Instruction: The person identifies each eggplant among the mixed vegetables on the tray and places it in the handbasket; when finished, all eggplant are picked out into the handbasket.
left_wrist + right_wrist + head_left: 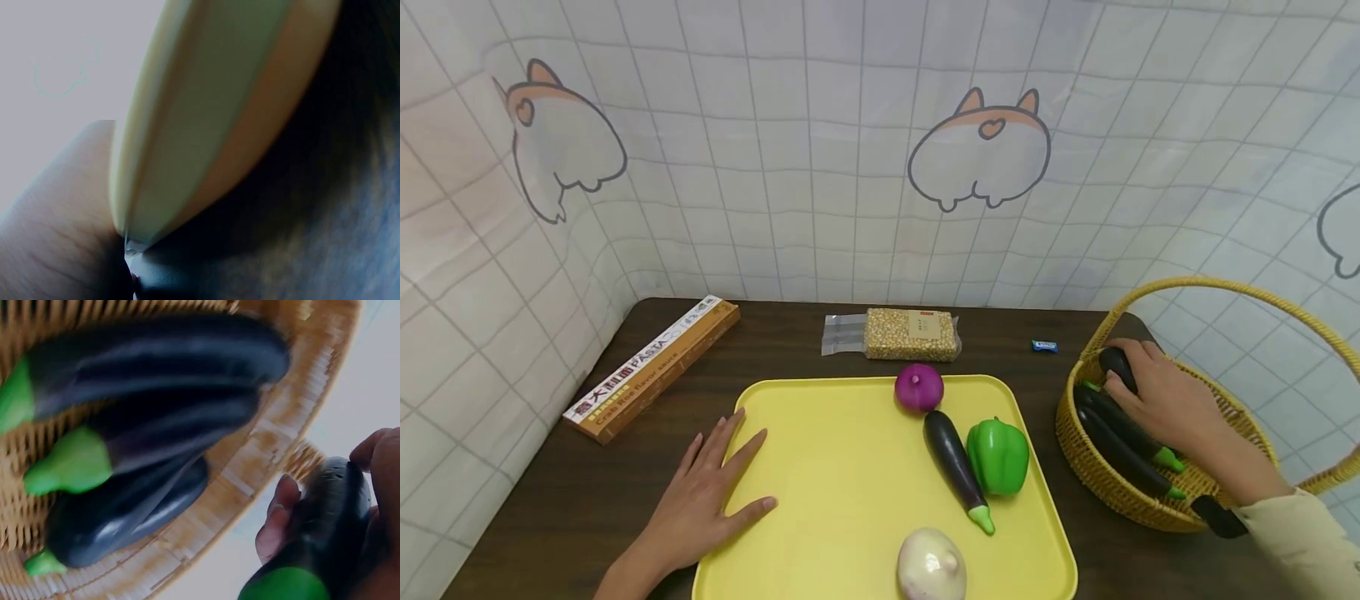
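Note:
My right hand grips a dark eggplant with a green cap, fingers and thumb round its body, over the far side of a woven basket. Several more eggplants lie in the basket, most side by side. My left hand rests with fingers spread at the left rim of a yellow tray. In the left wrist view the tray's side fills the middle, close to the hand. On the tray are an eggplant, a green bell pepper, a purple onion and a whitish round vegetable.
A pasta box lies slanted at the back left. Behind the tray is a clear bag of yellow grains, and a small blue packet lies near the basket. The basket's tall handle arches above its rim.

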The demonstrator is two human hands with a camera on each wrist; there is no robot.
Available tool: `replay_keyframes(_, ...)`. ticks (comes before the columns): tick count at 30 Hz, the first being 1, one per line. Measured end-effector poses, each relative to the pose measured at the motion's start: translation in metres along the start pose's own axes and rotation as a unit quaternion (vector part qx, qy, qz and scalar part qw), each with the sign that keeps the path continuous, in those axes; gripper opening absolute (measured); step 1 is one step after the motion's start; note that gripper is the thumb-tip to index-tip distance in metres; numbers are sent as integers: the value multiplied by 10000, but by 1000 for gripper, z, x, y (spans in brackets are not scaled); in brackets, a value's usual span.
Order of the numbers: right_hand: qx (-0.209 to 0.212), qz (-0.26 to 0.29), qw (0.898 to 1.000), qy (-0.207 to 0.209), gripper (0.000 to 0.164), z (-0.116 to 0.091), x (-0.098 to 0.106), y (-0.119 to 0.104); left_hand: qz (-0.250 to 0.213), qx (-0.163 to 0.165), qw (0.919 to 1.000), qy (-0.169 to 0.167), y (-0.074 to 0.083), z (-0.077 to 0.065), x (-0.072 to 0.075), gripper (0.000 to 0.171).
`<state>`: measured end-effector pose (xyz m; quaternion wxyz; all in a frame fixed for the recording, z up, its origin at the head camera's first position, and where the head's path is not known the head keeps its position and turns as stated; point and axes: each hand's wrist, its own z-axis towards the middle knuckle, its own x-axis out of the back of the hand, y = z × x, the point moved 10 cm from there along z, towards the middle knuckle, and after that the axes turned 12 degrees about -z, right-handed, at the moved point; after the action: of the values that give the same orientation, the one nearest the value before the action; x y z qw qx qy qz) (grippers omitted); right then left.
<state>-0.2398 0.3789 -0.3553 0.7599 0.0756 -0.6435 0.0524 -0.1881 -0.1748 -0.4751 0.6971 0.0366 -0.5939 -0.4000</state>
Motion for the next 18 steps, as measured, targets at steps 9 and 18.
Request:
replay_keyframes(9, -38, 51, 9983, -585, 58, 1, -23, 36, 14, 10, 10000, -3, -1, -1, -1, 85)
replay_keyframes(18, 527, -264, 9980, -233, 55, 0, -25, 41, 23, -33, 10000, 19, 2, 0, 0, 85)
